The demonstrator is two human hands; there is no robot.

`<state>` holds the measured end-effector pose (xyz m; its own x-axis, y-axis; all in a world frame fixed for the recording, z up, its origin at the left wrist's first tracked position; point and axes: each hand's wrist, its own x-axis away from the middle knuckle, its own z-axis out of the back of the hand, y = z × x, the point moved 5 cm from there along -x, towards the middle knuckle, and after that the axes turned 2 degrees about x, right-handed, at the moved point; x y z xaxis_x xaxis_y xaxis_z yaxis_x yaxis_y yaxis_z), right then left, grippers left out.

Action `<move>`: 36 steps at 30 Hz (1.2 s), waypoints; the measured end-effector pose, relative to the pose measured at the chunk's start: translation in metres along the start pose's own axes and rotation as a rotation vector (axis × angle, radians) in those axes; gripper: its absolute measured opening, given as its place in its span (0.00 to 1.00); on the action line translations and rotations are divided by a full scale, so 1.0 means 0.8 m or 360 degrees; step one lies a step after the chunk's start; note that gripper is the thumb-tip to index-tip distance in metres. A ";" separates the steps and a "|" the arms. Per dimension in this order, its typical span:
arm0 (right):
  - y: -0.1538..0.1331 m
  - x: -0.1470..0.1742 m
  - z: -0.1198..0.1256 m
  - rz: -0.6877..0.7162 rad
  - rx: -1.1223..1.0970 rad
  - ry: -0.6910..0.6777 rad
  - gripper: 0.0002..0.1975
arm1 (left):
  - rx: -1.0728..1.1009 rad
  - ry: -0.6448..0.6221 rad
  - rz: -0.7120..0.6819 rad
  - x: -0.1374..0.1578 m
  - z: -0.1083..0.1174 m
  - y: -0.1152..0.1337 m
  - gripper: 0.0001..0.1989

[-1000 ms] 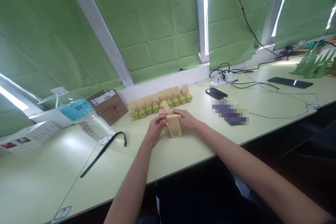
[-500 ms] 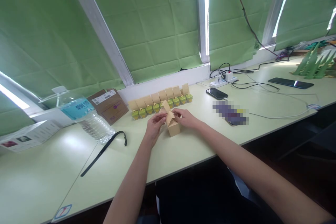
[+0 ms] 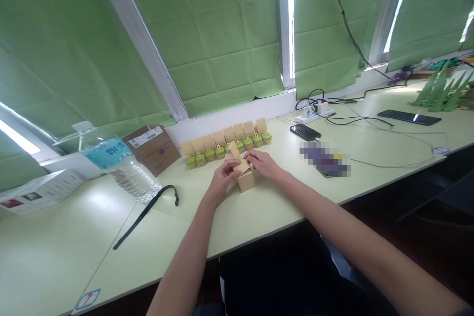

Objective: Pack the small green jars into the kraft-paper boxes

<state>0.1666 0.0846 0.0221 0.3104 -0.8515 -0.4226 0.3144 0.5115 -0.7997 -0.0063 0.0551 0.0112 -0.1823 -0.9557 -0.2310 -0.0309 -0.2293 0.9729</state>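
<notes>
From where I stand, the landmark is the row of green-lidded packs (image 3: 219,150) on the table (image 3: 240,222). The small tan carton (image 3: 247,182) stands just in front of that row's middle, its top flap tilted, between the person's 2 bare hands. The left hand (image 3: 222,176), half curled, has thumb and fingers closed on the flap's left edge. The right hand (image 3: 264,164), fingers bent well inward, touches the carton's far right edge; whether it pinches the card I cannot tell. Left of the row are a brown box (image 3: 160,154), a water bottle (image 3: 129,170) and a black strap (image 3: 146,210); right of it, 2 phones (image 3: 305,132) and a power strip (image 3: 305,118).
</notes>
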 end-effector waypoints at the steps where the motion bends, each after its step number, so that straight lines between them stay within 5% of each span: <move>1: -0.002 0.001 0.000 0.0011 0.0000 -0.0012 0.13 | 0.0006 -0.0003 -0.0003 0.000 0.001 -0.001 0.21; 16: -0.020 0.007 -0.005 0.0083 0.0050 -0.0216 0.15 | 0.0068 0.0010 -0.0004 -0.003 0.003 -0.006 0.20; 36: -0.013 0.006 -0.004 0.0061 0.0074 -0.0162 0.17 | -0.0013 -0.0012 0.0003 -0.001 0.000 -0.003 0.19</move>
<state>0.1621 0.0746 0.0273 0.4120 -0.8162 -0.4052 0.3409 0.5504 -0.7621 -0.0061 0.0562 0.0094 -0.1898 -0.9547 -0.2294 -0.0224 -0.2293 0.9731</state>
